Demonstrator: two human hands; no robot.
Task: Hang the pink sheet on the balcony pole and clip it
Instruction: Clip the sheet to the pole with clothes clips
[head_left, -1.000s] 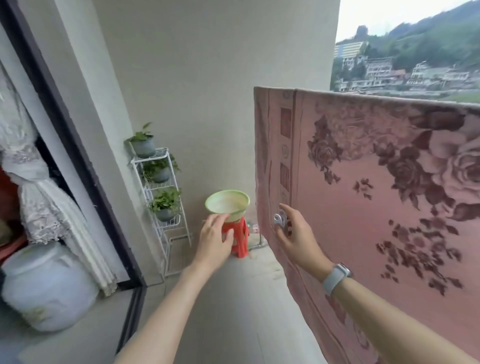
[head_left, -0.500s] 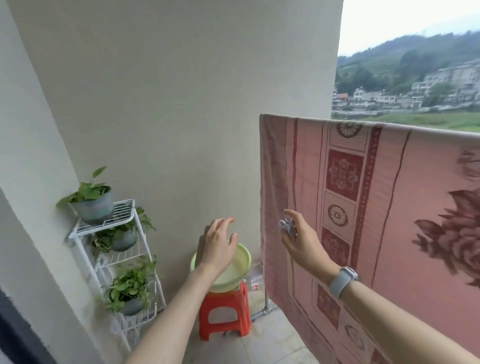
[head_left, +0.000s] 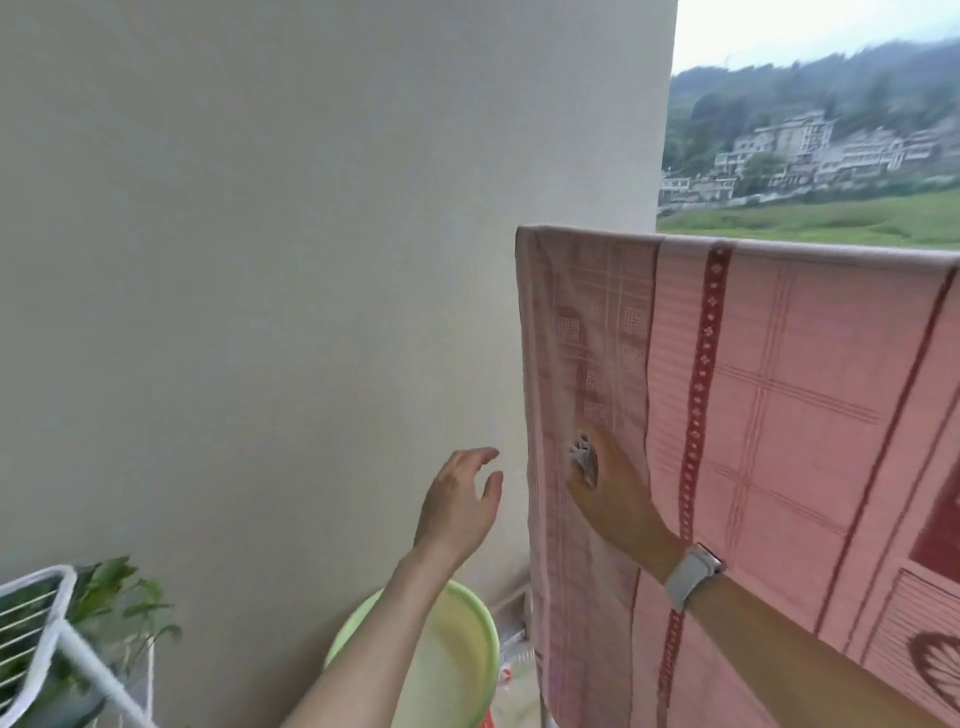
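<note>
The pink patterned sheet (head_left: 779, 415) hangs draped over a horizontal pole, which it hides; its top fold runs from mid-frame to the right edge. My right hand (head_left: 613, 493), with a white watch on the wrist, is raised in front of the sheet's left part and holds a pale grey clip (head_left: 583, 457) in its fingers. My left hand (head_left: 460, 506) is lifted just left of the sheet's left edge, fingers relaxed and apart, holding nothing and not touching the cloth.
A plain wall (head_left: 311, 260) fills the left and centre. Below my left arm a green basin (head_left: 452, 670) sits on a red stool. A white wire plant rack (head_left: 47, 639) with leafy pots stands at the lower left. Hills and buildings lie beyond the balcony.
Both hands have risen along the sheet's left edge, the right one still holding the clip. My view has tilted upward and rightward, so the basin and rack dropped toward the bottom.
</note>
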